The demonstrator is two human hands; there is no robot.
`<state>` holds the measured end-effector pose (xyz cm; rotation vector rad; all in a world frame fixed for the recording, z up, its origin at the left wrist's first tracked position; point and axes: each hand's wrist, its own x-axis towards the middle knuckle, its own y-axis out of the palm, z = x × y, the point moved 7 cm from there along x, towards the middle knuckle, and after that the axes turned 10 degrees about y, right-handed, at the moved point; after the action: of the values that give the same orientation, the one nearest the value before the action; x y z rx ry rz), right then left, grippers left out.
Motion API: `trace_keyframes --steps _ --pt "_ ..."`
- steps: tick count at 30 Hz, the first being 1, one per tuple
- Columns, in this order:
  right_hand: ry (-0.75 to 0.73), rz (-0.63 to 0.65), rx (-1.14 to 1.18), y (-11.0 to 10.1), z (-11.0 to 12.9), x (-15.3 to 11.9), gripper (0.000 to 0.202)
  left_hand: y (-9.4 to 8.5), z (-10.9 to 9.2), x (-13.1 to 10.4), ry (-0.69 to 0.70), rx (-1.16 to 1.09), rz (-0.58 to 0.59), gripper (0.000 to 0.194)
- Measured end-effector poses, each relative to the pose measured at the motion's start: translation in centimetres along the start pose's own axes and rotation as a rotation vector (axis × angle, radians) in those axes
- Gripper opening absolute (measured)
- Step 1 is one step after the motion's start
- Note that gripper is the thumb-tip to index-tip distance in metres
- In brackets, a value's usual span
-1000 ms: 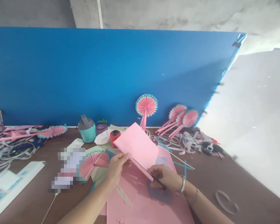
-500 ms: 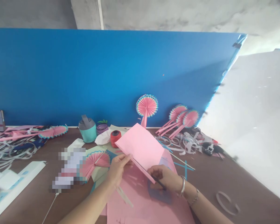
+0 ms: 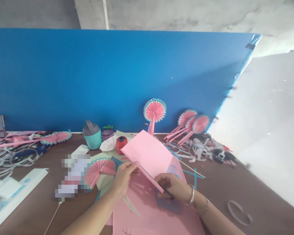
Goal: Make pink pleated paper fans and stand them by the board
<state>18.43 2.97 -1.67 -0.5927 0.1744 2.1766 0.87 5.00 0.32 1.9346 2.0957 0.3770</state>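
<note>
My left hand (image 3: 124, 174) pinches the lower-left edge of a pink sheet of paper (image 3: 150, 155), thumb on top. The sheet is held tilted above the table, with a narrow band along its near edge. At the near right corner, my right hand (image 3: 171, 186) is closed around a slim dark tool (image 3: 168, 192); its kind is not clear. A dark line runs from it along the paper's near edge. Beneath both hands lies a larger pink sheet (image 3: 137, 212), with a bluish translucent piece (image 3: 170, 205) on it.
A half-opened pleated fan (image 3: 100, 171) lies left of my hands. A finished fan (image 3: 155, 111) leans against the blue panel (image 3: 88, 75), with several more fans (image 3: 199, 124) rightward. A red round container (image 3: 121, 144), a teal cup (image 3: 92, 137), a power strip (image 3: 19, 192) and paper strips (image 3: 198, 150) surround the work.
Both hands and the pink paper keep almost the same position. The view has shifted very slightly.
</note>
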Motion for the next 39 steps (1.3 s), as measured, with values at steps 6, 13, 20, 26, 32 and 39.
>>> trace_keyframes --steps 6,13,20,26,32,39 --pt "-0.006 -0.013 0.008 0.1 0.2 -0.1 0.029 0.2 0.0 -0.1 0.011 0.016 0.015 0.032" --pt "-0.021 -0.018 0.003 0.0 -0.1 0.0 0.028 0.3 -0.5 -0.3 0.014 0.040 0.004 0.032" --pt "0.000 -0.029 0.043 0.3 0.0 0.1 0.024 0.5 -0.3 -0.4 0.026 0.054 0.036 0.033" --pt "-0.041 -0.039 0.041 0.1 -0.1 0.2 0.023 0.6 0.0 -0.4 0.031 0.061 0.057 0.033" --pt "-0.042 -0.007 0.089 0.3 0.3 0.0 0.022 0.0 -0.6 0.1 0.015 -0.013 -0.001 0.035" --pt "-0.011 0.004 0.115 0.5 0.4 -0.1 0.026 -0.6 -1.0 0.2 0.017 0.010 -0.051 0.034"
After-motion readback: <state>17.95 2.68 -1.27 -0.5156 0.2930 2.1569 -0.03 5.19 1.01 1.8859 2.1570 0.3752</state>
